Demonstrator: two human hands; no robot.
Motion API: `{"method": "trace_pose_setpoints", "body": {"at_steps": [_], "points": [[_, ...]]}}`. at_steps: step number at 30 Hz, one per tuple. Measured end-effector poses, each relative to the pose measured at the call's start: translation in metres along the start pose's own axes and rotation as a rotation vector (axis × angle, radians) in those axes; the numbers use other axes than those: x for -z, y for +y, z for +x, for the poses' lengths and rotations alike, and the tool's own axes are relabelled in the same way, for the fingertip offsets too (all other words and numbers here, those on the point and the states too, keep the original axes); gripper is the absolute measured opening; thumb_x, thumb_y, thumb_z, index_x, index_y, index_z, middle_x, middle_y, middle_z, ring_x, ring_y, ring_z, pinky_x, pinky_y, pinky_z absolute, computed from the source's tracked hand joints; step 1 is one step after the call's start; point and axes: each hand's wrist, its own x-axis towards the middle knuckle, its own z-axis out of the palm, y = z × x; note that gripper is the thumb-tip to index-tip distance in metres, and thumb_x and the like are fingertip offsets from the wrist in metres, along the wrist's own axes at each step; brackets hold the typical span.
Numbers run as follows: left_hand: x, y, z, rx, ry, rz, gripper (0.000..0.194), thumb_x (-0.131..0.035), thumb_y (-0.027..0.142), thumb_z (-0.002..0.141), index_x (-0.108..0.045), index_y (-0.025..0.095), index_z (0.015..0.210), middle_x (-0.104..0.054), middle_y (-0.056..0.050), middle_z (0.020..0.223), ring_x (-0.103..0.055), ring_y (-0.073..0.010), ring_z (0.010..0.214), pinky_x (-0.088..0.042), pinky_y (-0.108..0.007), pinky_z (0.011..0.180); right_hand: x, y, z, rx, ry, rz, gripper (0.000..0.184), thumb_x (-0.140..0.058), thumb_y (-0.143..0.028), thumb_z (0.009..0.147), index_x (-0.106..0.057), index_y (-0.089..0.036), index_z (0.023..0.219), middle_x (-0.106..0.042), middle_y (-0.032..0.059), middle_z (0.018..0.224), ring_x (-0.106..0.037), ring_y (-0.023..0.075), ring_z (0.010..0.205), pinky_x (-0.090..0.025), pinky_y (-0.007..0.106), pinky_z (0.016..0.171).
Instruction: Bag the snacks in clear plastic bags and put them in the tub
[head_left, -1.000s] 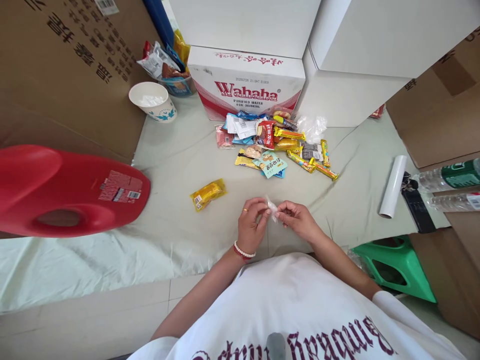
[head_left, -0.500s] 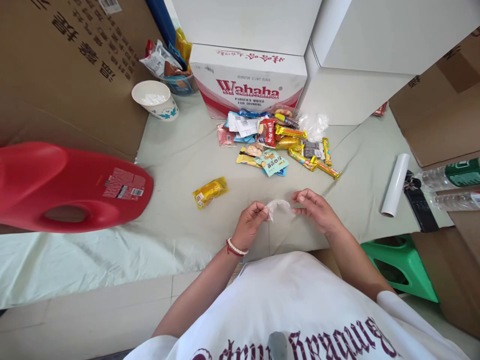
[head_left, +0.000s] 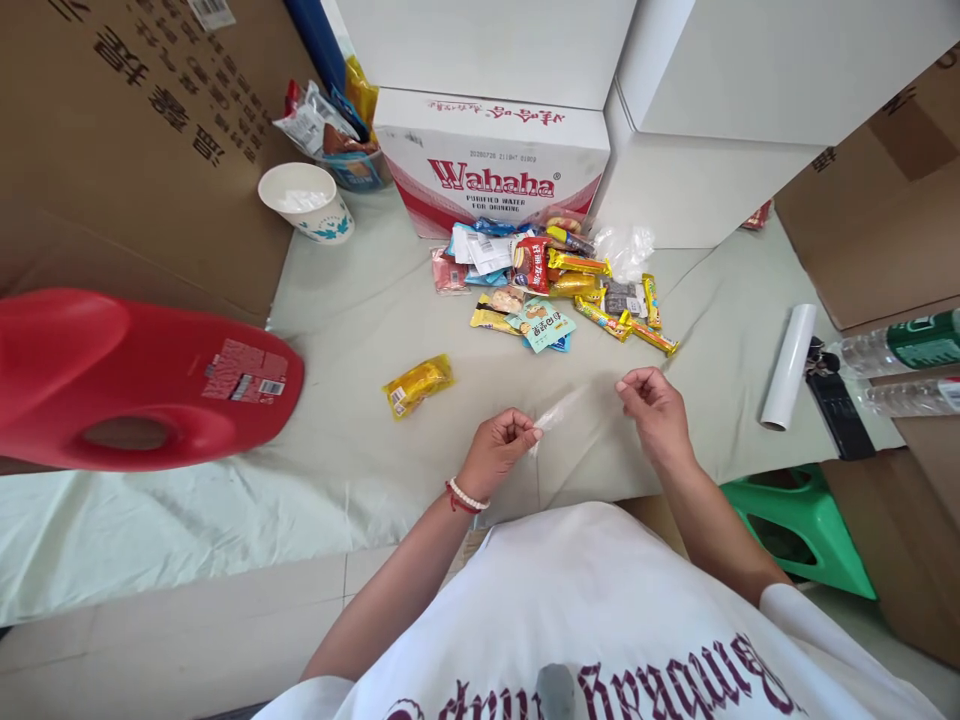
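A thin, see-through plastic film (head_left: 559,411) is stretched out above the table. At its left end, the thumb and fingers of my left hand (head_left: 496,450) are pinched on it. My right hand (head_left: 658,415) is closed in a pinch at the other end, where the film turns so faint that its edge is hard to see. Whether the film is a bag or a glove I cannot tell. Left of my hands lies a yellow wrapped snack (head_left: 418,385) by itself. Beyond them is a pile of packaged snacks (head_left: 532,265), with a crumpled clear plastic bag (head_left: 624,250) beside it.
A Wahaha water carton (head_left: 491,165) and white boxes (head_left: 720,190) stand behind the pile. On the left are a red jug (head_left: 150,375), a paper cup (head_left: 307,205) and a snack tub (head_left: 352,165). A white roll (head_left: 789,368) and plastic bottles (head_left: 911,350) lie right.
My right hand has moved right and slightly up, its fingers closing into a pinch. The film, loosely looped before, is now drawn out straighter. My left hand has barely moved.
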Motion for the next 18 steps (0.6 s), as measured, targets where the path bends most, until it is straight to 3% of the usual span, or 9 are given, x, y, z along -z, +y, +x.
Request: {"method": "trace_pose_setpoints", "body": {"at_steps": [2,5,10,15,18], "points": [[-0.006,-0.001,0.0,-0.027,0.038,0.012,0.044,-0.079,0.057,0.072,-0.06,0.018,0.076,-0.053,0.004,0.063,-0.044,-0.0094,0.059,-0.036,-0.023,0.057,-0.01,-0.001,-0.013,-0.126,-0.172,0.006,0.042,-0.07,-0.063,0.082,-0.062,-0.022,0.081,-0.053,-0.0009,0.069,-0.04,0.0124,0.059,-0.034,0.026,0.053],[-0.013,-0.004,0.0,-0.043,0.027,0.043,0.043,-0.077,0.057,0.075,-0.061,0.018,0.077,-0.056,0.004,0.064,-0.046,-0.0103,0.06,-0.037,-0.023,0.058,-0.033,0.001,-0.028,-0.296,-0.414,0.075,0.05,-0.07,-0.07,0.078,-0.065,-0.02,0.083,-0.056,0.0007,0.074,-0.044,0.0128,0.062,-0.034,0.025,0.051],[-0.016,-0.008,-0.003,-0.062,-0.032,0.104,0.047,-0.064,0.063,0.084,-0.06,0.017,0.076,-0.05,0.004,0.064,-0.042,-0.0115,0.062,-0.034,-0.025,0.061,-0.058,0.003,-0.027,-0.281,-0.436,0.189,0.049,-0.08,-0.064,0.07,-0.063,-0.019,0.077,-0.052,-0.0035,0.068,-0.037,0.0089,0.057,-0.03,0.023,0.049],[-0.008,-0.008,-0.004,-0.064,-0.086,0.128,0.046,-0.062,0.063,0.087,-0.056,0.018,0.077,-0.046,0.004,0.066,-0.038,-0.012,0.065,-0.032,-0.025,0.062,-0.046,-0.002,-0.018,-0.303,-0.646,0.123,0.048,-0.079,-0.062,0.073,-0.066,-0.017,0.079,-0.057,-0.003,0.07,-0.037,0.0068,0.054,-0.028,0.022,0.049],[0.002,-0.007,-0.004,-0.049,-0.089,0.08,0.046,-0.058,0.063,0.089,-0.053,0.019,0.077,-0.042,0.005,0.065,-0.035,-0.0118,0.063,-0.032,-0.025,0.061,-0.031,-0.001,-0.015,-0.367,-0.662,0.155,0.045,-0.082,-0.058,0.072,-0.065,-0.017,0.078,-0.055,-0.0033,0.068,-0.036,0.0061,0.054,-0.025,0.021,0.048]]}}
